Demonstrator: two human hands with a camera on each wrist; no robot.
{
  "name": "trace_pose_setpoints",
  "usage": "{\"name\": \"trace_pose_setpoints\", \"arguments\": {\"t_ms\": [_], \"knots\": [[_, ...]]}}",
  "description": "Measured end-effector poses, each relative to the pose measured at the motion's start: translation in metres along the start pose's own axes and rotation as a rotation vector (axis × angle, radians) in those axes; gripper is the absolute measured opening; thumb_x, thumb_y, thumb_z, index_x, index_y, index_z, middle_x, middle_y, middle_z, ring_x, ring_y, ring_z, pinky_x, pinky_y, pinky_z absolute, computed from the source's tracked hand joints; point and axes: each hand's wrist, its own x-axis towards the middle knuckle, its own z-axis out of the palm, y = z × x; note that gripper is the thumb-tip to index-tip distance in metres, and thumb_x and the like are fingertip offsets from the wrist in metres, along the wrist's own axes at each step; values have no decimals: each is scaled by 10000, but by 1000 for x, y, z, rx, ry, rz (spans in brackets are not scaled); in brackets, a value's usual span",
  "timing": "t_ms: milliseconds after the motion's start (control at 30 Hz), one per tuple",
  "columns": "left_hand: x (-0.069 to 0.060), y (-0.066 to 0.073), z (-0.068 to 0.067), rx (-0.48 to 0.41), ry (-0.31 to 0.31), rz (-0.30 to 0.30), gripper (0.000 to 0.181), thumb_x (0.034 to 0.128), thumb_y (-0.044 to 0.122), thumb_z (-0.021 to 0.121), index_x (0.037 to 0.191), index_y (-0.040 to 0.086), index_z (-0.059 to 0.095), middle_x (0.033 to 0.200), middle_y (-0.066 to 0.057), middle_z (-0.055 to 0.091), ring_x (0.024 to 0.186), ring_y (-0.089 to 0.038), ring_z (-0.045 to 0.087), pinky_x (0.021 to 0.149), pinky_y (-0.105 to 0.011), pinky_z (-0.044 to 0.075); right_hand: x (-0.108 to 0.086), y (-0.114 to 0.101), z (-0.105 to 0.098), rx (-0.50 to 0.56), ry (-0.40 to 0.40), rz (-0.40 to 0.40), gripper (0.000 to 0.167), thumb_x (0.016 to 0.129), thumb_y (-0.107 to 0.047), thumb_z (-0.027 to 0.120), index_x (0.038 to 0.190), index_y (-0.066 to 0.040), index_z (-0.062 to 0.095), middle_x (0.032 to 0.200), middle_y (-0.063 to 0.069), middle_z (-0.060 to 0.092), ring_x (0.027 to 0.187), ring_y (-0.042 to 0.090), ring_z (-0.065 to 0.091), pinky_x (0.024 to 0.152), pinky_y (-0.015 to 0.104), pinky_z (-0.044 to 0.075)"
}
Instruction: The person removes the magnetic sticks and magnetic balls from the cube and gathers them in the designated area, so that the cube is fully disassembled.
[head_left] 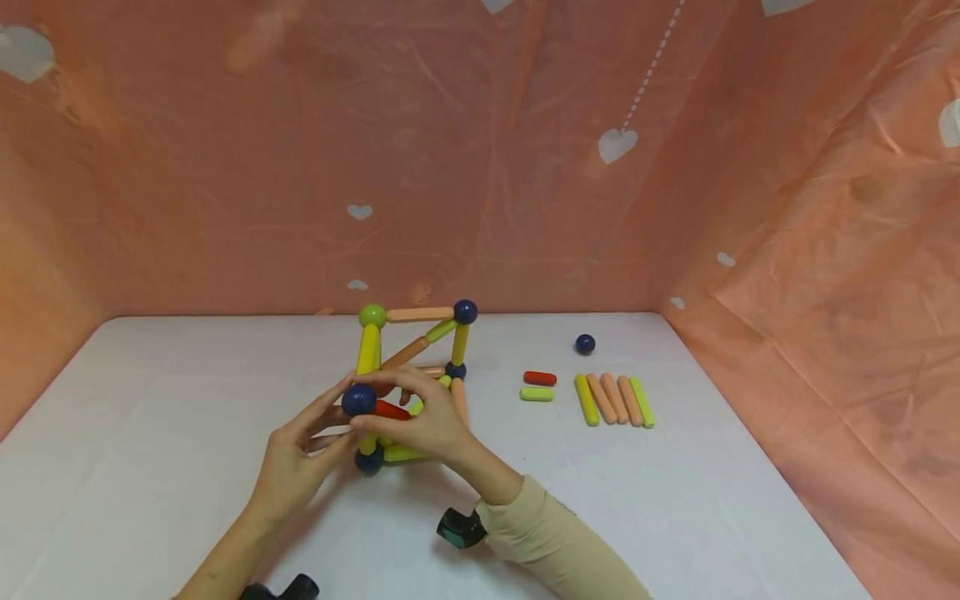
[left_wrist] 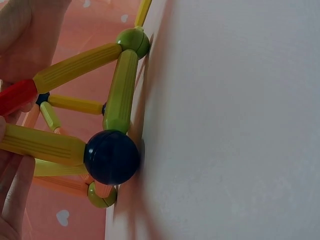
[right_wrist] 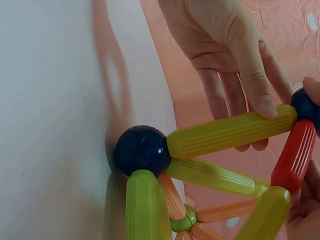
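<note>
The left hand (head_left: 302, 454) pinches a yellow rod (right_wrist: 230, 132), the right hand (head_left: 431, 423) the blue ball (head_left: 358, 399) capping it. Spare rods (head_left: 614, 398) lie nearby.

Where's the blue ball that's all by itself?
In the head view, the lone blue ball sits right of the stick-and-ball frame, just behind the row of five sticks.

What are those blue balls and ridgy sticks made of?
The blue balls are probably plastic, smooth and shiny: one shows a glint and a seam. The ridgy sticks seem plastic too, softly shiny with neat grooves, though their insides don't show.
</note>
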Motion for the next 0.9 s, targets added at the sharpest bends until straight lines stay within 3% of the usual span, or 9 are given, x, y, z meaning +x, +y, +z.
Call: {"name": "trace_pose_setpoints", "arguments": {"t_ms": [100, 233, 333, 400, 533, 667, 767, 900], "knots": [[0, 0, 0, 13, 2, -2, 671, 792, -143, 679, 1398, 78, 495, 1130, 258, 598, 955, 78, 609, 748, -171, 562, 0, -1, 1, -20, 13, -15, 432, 750, -39, 802, 1161, -53, 669, 1023, 86, 691, 915, 180, 568, 727, 189, 459], [-1, 1, 1, 24, 6, -7, 670, 791, -141, 682, 1396, 80, 498, 1135, 247, 598, 954, 83, 607, 745, -170, 562, 1, 0, 0, -29, 10, -29, 440, 734, 1, 801, 1153, -39, 675, 956, 90, 696, 874, 150, 565, 694, 269, 495], [-1, 1, 1, 26, 11, -9, 662, 792, -137, 684, 1391, 79, 504, 1143, 247, 598, 956, 82, 604, 744, -167, 561, 1, 3, -2, -12, -11, -54, 391, 783, -65, 781, 1157, -27, 674, 928, 92, 704, 851, 124, 557, 685, 322, 508], [-1, 2, 2, 21, 14, -8, 658, 791, -140, 683, 1387, 76, 508, 1139, 247, 601, 955, 79, 605, 741, -170, 563, 1, 6, -3, 11, -33, -78, 388, 847, -223, 737, 1168, -15, 668, 937, 99, 711, 849, 106, 559, 689, 294, 509], [0, 2, 2, 6, 17, -2, 655, 789, -146, 681, 1384, 63, 508, 1109, 233, 622, 946, 69, 619, 729, -185, 568, 0, 12, -4, 120, -84, -67, 610, 892, -494, 593, 1213, 24, 629, 1039, 161, 697, 889, 76, 564, 719, 214, 499], [-1, 1, -1, 4, 38, -17, 646, 783, -146, 687, 1373, 55, 518, 1034, 223, 643, 935, 68, 630, 717, -184, 567, -3, 13, -7, 305, -100, 9, 608, 928, -434, 597, 1256, 76, 568, 1135, 274, 626, 881, 82, 550, 661, 203, 490], [-2, 0, -4, 11, 52, -29, 645, 777, -147, 691, 1367, 51, 523, 1002, 226, 647, 926, 72, 634, 704, -174, 564, -4, 13, -9, 385, -103, 45, 558, 938, -362, 613, 1266, 85, 551, 1146, 309, 599, 865, 95, 545, 591, 255, 497], [-2, 0, -5, 13, 43, -18, 628, 784, -127, 698, 1362, 47, 528, 1037, 224, 643, 932, 67, 633, 701, -176, 566, -5, 13, -11, 408, -118, 63, 572, 943, -371, 601, 1292, 75, 524, 1196, 314, 576, 949, 68, 580, 695, 252, 536]]}}
